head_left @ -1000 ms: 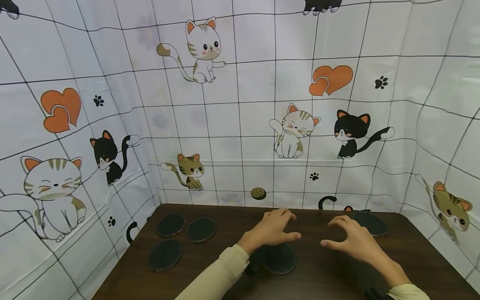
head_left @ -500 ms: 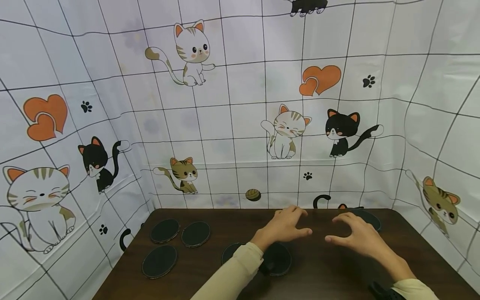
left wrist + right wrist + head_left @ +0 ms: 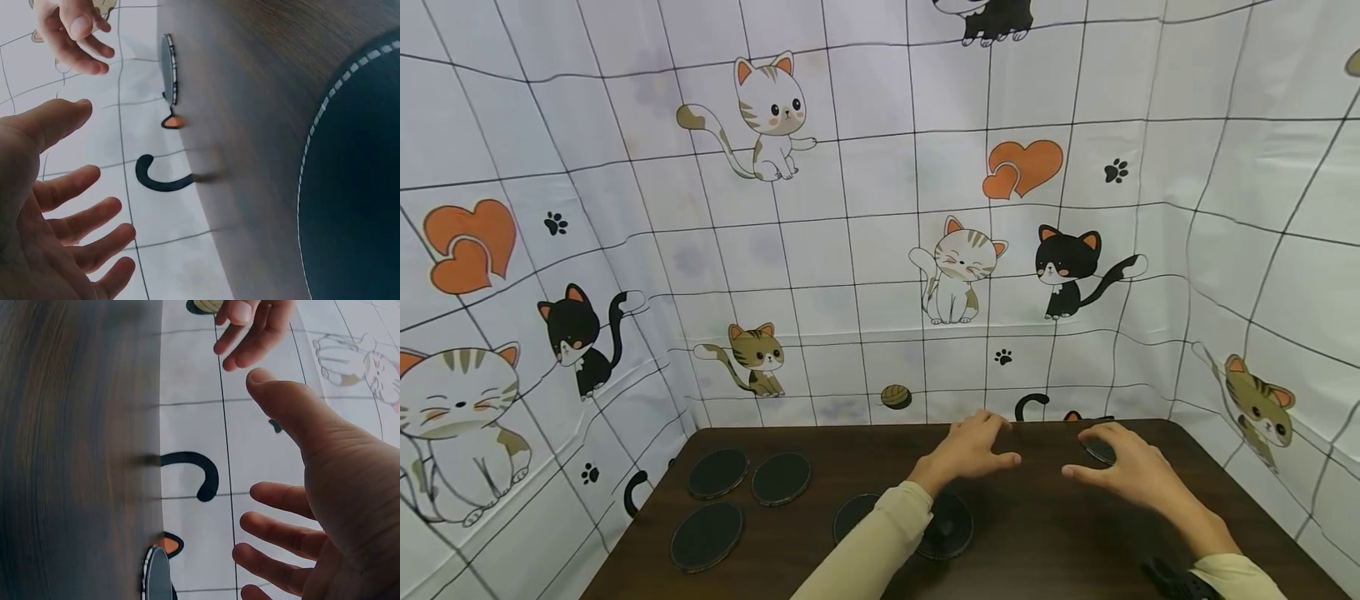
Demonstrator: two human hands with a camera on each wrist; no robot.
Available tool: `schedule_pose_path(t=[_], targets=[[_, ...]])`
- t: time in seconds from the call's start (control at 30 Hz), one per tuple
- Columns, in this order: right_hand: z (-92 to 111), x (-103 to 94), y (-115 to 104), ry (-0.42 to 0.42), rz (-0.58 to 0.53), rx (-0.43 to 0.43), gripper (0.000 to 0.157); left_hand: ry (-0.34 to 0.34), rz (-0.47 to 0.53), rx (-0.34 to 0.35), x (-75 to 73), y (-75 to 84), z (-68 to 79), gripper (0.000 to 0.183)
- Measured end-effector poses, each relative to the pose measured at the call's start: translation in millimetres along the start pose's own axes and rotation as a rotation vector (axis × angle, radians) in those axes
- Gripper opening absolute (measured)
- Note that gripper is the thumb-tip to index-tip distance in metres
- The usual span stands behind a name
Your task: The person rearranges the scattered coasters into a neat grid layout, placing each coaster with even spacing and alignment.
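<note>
My left hand [image 3: 964, 454] hovers above the dark wooden table with fingers spread and slightly bent, holding nothing. Beneath its wrist lies a dark round coaster [image 3: 951, 529]; another coaster [image 3: 852, 514] is partly covered by the left sleeve. In the left wrist view, a coaster [image 3: 359, 181] with a light stitched edge fills the right side. My right hand [image 3: 1131, 471] is also raised and holds nothing, its thumb and fingers apart and facing the left hand. Behind its fingers, a coaster [image 3: 1096, 450] at the far right of the table is partly hidden.
Three more coasters, a far one [image 3: 718, 473], one beside it [image 3: 781, 478] and a nearer one [image 3: 707, 537], lie at the table's left. A white cloth [image 3: 880, 250] printed with cats and grid lines hangs behind and along both sides of the table [image 3: 1037, 542].
The head view has turned a little rightward, so the table and coasters sit further left. Both hands have shifted slightly right over the table, staying raised and apart.
</note>
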State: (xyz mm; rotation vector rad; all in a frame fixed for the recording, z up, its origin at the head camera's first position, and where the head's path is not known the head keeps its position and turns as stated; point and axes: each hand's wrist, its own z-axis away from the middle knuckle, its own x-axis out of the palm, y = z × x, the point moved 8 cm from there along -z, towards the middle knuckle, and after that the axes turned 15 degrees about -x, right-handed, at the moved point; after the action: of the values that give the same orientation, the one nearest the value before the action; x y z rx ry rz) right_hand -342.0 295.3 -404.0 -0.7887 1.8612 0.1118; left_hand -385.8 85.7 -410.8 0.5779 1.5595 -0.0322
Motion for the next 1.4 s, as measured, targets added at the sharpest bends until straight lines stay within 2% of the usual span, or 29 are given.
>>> schedule_pose_path(t=[0.4,0.6,0.77,1.07,1.4], targets=[[18.3,-19.1,40.4,-0.023,0.031,0.077,0.075,-0.028,-0.039,-0.014,20.0,24.5,-29.8,0.051],[28.2,-34.1,61.1,-0.017,0.054,0.092,0.074,-0.052,-0.048,-0.023,29.1,29.0,-37.2,0.053],[32.0,-38.9,76.0,-0.027,0.041,0.106,0.072,-0.053,-0.058,-0.024,32.9,37.8,-44.4,0.053],[35.2,-41.2,83.1,-0.024,0.033,0.099,0.07,-0.057,-0.044,0.0,51.4,61.1,-54.4,0.052],[39.0,-37.3,87.8,0.001,0.022,0.091,0.07,-0.012,0.001,-0.028,63.4,68.6,-64.7,0.045]])
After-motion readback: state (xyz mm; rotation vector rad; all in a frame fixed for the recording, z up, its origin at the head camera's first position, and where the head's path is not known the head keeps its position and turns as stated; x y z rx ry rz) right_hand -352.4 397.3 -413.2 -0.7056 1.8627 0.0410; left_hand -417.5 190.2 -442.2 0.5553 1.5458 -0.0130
